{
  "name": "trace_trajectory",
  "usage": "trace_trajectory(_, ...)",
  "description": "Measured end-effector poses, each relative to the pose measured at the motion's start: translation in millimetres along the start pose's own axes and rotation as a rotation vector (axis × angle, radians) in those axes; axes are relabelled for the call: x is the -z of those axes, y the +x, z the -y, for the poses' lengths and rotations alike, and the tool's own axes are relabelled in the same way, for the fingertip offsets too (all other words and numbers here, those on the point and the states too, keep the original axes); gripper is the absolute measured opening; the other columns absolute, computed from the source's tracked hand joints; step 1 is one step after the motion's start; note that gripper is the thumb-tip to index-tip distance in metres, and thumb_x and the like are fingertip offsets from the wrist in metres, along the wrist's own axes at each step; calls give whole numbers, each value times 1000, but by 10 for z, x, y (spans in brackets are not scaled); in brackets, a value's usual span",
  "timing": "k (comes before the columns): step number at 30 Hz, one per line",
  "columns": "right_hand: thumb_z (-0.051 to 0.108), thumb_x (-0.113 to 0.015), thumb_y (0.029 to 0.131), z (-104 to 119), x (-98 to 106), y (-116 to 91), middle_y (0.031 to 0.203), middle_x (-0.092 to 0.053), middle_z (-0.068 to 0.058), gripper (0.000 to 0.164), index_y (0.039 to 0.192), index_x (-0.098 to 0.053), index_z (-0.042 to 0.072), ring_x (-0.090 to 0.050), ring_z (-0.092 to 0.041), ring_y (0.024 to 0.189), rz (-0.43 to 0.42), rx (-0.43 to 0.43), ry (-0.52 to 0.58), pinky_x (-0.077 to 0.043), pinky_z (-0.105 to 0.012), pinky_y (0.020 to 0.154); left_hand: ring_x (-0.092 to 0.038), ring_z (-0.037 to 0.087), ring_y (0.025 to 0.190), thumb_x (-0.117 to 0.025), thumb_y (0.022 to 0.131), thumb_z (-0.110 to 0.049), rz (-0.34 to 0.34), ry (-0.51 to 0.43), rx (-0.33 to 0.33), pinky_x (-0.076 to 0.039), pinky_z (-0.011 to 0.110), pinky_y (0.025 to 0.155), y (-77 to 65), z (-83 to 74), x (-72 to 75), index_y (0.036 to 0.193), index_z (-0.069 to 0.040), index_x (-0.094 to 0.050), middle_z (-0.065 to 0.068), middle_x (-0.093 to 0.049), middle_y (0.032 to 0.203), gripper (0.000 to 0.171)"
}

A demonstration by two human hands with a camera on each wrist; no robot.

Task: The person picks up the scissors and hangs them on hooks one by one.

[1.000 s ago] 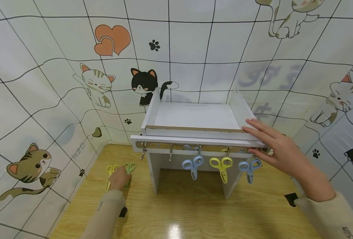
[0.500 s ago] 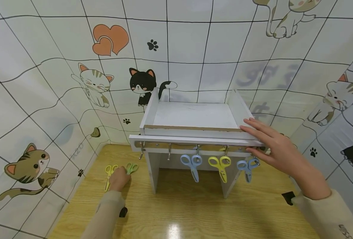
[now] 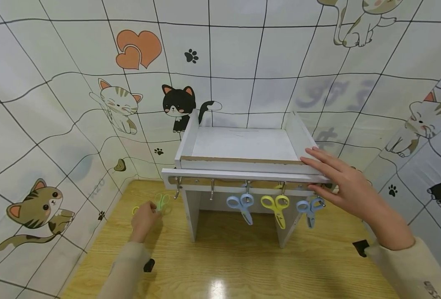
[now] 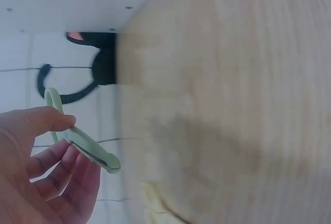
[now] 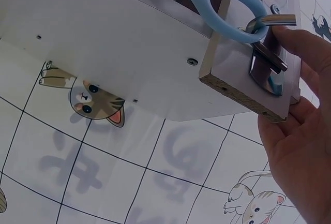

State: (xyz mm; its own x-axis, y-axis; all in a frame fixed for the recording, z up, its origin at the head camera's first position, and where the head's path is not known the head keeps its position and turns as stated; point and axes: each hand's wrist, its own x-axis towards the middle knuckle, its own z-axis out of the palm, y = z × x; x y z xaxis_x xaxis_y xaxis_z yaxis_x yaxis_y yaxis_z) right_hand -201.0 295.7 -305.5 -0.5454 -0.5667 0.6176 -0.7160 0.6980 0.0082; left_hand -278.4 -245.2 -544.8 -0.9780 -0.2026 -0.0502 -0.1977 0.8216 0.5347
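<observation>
My left hand point(image 3: 143, 221) pinches green scissors point(image 3: 163, 202) between thumb and fingers, by the left side of a white shelf point(image 3: 243, 143). In the left wrist view the green scissors point(image 4: 95, 150) are held above the wooden table. Yellow scissors point(image 3: 134, 210) lie on the table, mostly hidden behind that hand. My right hand point(image 3: 349, 189) grips the shelf's right front corner, thumb at the front board point(image 5: 245, 74) and fingers over the top. Close by the thumb, light blue scissors point(image 5: 235, 6) hang on a hook point(image 5: 269, 22).
More light blue scissors point(image 3: 241, 205) and yellow scissors point(image 3: 276, 207) hang from the shelf's front. Two bare metal hooks, a left hook point(image 3: 177, 187) and another hook point(image 3: 212, 189), are beside them. Cat-printed white cloth point(image 3: 235, 50) surrounds the table point(image 3: 250, 270).
My left hand has picked the green scissors up off the table and turned, now covering most of the yellow scissors. The hanging middle blue scissors have swung slightly. My right hand stays on the shelf.
</observation>
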Motion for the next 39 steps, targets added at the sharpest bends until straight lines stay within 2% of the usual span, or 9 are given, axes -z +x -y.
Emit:
trace_trajectory(2, 52, -55, 97, -2, 3, -2, 154, -48, -7, 59, 145, -54, 18, -33, -9, 149, 2, -1, -11, -43, -16, 91, -66, 25, 85, -67, 90, -23, -18, -17, -22, -50, 34, 58, -8, -57, 70, 115, -1, -64, 14, -69, 108, 33)
trace_trajectory(5, 55, -51, 97, -5, 9, -4, 154, -47, -7, 60, 145, -54, 17, -33, -9, 150, 0, 0, -1, -43, -12, 95, -66, 24, 85, -66, 90, -25, -43, -32, -64, -48, 32, 59, -16, -145, 184, 116, -2, -63, 12, -69, 108, 35)
trace_trajectory(10, 55, -50, 98, -4, 15, 5, 154, -48, -8, 60, 144, -55, 16, -33, -10, 150, -9, 7, 30, -22, 4, 106, -68, 25, 90, -66, 91, -26, -78, -46, -106, -46, 28, 59, -54, -282, 348, 117, -4, -63, 11, -69, 109, 34)
trace_trajectory(21, 26, -78, 86, 4, 15, 0, 155, -47, -7, 64, 145, -54, 18, -32, -9, 150, 12, -14, 18, -18, 3, 108, -70, 28, 90, -67, 90, -22, -253, -127, -212, -53, 34, 64, -247, -607, 724, 117, -4, -65, 13, -70, 105, 32)
trace_trajectory(25, 32, -75, 89, 5, 14, -1, 155, -47, -6, 61, 145, -54, 18, -33, -9, 150, 6, -12, 16, -20, 4, 107, -69, 30, 89, -68, 91, -22, -335, -142, -264, -56, 42, 68, -343, -701, 879, 114, -4, -65, 14, -68, 103, 30)
trace_trajectory(30, 47, -61, 96, 7, 8, -6, 154, -47, -6, 58, 145, -54, 18, -33, -8, 149, 9, -3, -6, -37, -6, 97, -69, 31, 89, -70, 92, -21, -436, -131, -307, -56, 46, 68, -459, -798, 1068, 113, -5, -64, 14, -68, 101, 28)
trace_trajectory(33, 50, -57, 97, 10, 3, -9, 154, -47, -6, 58, 145, -54, 18, -33, -7, 149, 13, -4, 1, -35, -4, 98, -68, 31, 87, -71, 91, -18, -492, -138, -346, -59, 47, 69, -510, -855, 1174, 112, -4, -64, 14, -67, 99, 27)
trace_trajectory(35, 47, -60, 96, 11, 2, -8, 155, -47, -7, 58, 145, -54, 17, -32, -8, 149, 12, -7, 14, -30, 0, 104, -68, 31, 86, -72, 91, -16, -526, -148, -377, -60, 44, 68, -544, -902, 1244, 112, -3, -64, 14, -66, 98, 26)
trace_trajectory(39, 38, -69, 93, 14, 3, -2, 155, -47, -7, 58, 145, -54, 17, -31, -7, 150, 9, -9, 34, -19, 2, 110, -68, 30, 84, -73, 89, -11, -579, -172, -444, -52, 13, 66, -629, -999, 1366, 111, -2, -63, 14, -65, 97, 25)
